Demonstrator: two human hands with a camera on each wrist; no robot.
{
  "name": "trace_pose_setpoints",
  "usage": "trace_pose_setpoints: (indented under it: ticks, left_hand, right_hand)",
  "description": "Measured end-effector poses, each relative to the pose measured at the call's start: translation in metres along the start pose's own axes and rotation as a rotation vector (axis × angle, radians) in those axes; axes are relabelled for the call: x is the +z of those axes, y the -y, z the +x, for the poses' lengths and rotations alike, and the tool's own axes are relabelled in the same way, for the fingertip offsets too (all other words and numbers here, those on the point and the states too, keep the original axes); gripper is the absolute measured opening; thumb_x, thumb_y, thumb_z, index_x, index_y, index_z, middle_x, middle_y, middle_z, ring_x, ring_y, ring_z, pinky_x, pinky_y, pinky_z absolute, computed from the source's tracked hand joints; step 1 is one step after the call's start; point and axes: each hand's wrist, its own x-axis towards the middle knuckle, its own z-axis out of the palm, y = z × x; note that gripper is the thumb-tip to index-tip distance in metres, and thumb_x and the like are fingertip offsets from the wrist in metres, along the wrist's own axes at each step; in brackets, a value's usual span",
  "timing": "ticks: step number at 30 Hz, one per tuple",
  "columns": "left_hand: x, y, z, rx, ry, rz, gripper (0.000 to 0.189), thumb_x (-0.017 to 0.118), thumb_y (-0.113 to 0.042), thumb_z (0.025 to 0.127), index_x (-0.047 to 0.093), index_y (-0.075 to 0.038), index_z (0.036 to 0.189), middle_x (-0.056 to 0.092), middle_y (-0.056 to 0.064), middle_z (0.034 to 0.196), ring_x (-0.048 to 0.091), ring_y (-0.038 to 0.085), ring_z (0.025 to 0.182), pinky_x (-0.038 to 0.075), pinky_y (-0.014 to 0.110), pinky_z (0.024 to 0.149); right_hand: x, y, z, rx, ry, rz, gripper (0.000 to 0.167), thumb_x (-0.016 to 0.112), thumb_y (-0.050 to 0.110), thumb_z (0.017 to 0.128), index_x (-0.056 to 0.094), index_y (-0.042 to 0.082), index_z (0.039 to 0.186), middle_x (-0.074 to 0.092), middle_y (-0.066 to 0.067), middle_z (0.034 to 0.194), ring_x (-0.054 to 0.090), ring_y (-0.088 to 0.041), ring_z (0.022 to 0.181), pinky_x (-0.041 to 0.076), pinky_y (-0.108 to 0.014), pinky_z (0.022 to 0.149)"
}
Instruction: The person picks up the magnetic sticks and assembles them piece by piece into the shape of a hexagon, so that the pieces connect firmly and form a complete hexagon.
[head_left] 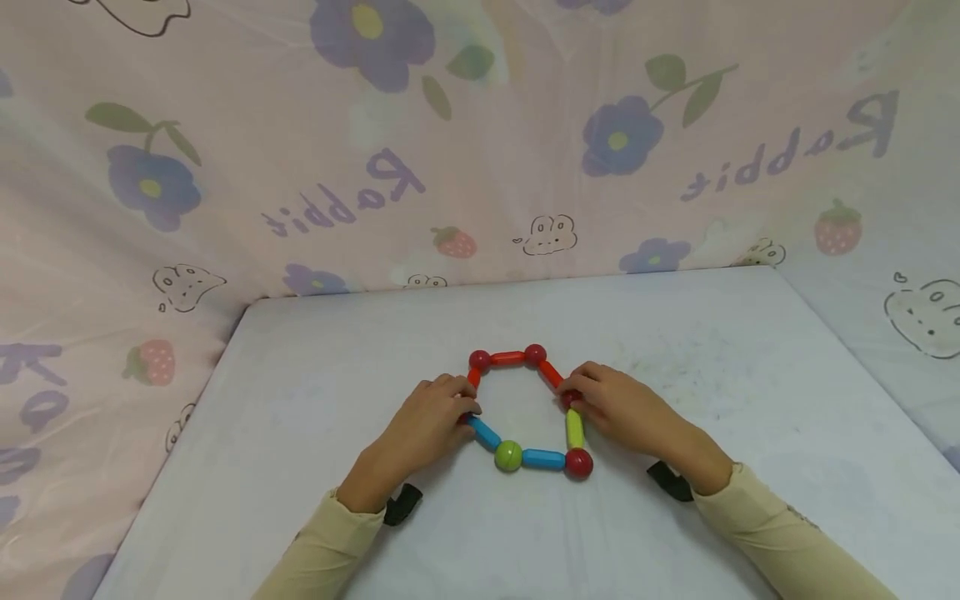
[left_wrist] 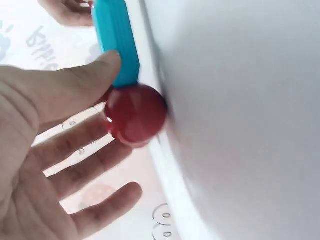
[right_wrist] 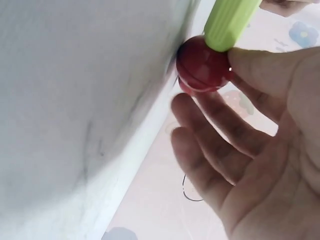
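Note:
A closed ring of toy building rods and balls lies on the white table. At its left corner my left hand [head_left: 431, 417] grips the ring, thumb on a blue rod [left_wrist: 117, 40] beside a red ball [left_wrist: 137, 114]; its other fingers reach behind. Opposite, my right hand [head_left: 618, 404] pinches another red ball [right_wrist: 200, 65] where a yellow-green rod [head_left: 575, 429] joins it. Red rods [head_left: 507, 358] and two red balls form the far side. Nearest me, a green ball [head_left: 508, 456] and a red ball [head_left: 579, 463] flank a second blue rod [head_left: 543, 459].
The white table [head_left: 337, 358] carries some faint smudges at the right. Behind and beside it hangs a pink patterned cloth [head_left: 495, 167] with flowers and rabbits. A dark strap piece [head_left: 670, 481] shows at the right wrist, another [head_left: 403, 504] at the left.

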Motion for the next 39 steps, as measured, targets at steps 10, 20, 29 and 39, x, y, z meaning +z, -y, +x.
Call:
trace_pose_setpoints:
  ticks: [10, 20, 29, 39]
  left_hand:
    - [-0.002, 0.02, -0.002, -0.075, -0.021, -0.079, 0.016, 0.078, -0.007, 0.084, 0.077, -0.018, 0.096, 0.062, -0.003, 0.108, 0.063, 0.014, 0.084, 0.055, 0.032, 0.076]
    - [-0.008, 0.032, -0.006, -0.104, 0.028, -0.137, 0.019, 0.074, -0.004, 0.087, 0.076, -0.019, 0.098, 0.061, -0.003, 0.108, 0.063, 0.015, 0.09, 0.056, 0.037, 0.085]
    - [-0.004, 0.03, -0.006, -0.085, 0.026, -0.113, 0.025, 0.076, -0.008, 0.086, 0.077, -0.021, 0.107, 0.058, 0.002, 0.113, 0.059, 0.017, 0.092, 0.052, 0.036, 0.084]
    - [0.005, 0.025, -0.001, -0.081, 0.006, -0.107, 0.025, 0.077, -0.001, 0.083, 0.078, -0.02, 0.099, 0.054, 0.002, 0.112, 0.055, 0.016, 0.095, 0.053, 0.033, 0.087]
  right_hand:
    - [-0.006, -0.007, -0.002, 0.042, 0.036, 0.039, 0.023, 0.069, 0.014, 0.093, 0.069, 0.016, 0.116, 0.065, 0.002, 0.106, 0.064, -0.011, 0.091, 0.058, -0.035, 0.082]
    - [-0.012, -0.018, -0.005, 0.052, 0.065, 0.06, 0.022, 0.068, 0.013, 0.094, 0.067, 0.019, 0.115, 0.064, 0.003, 0.106, 0.061, -0.009, 0.088, 0.057, -0.034, 0.08]
    - [-0.015, -0.019, -0.006, 0.044, 0.075, 0.073, 0.022, 0.069, 0.015, 0.094, 0.069, 0.02, 0.114, 0.064, 0.003, 0.11, 0.062, -0.01, 0.091, 0.056, -0.034, 0.081]
    - [-0.011, -0.016, -0.007, 0.003, 0.08, 0.012, 0.028, 0.075, 0.01, 0.087, 0.075, 0.028, 0.109, 0.061, -0.002, 0.114, 0.064, -0.014, 0.09, 0.058, -0.034, 0.079]
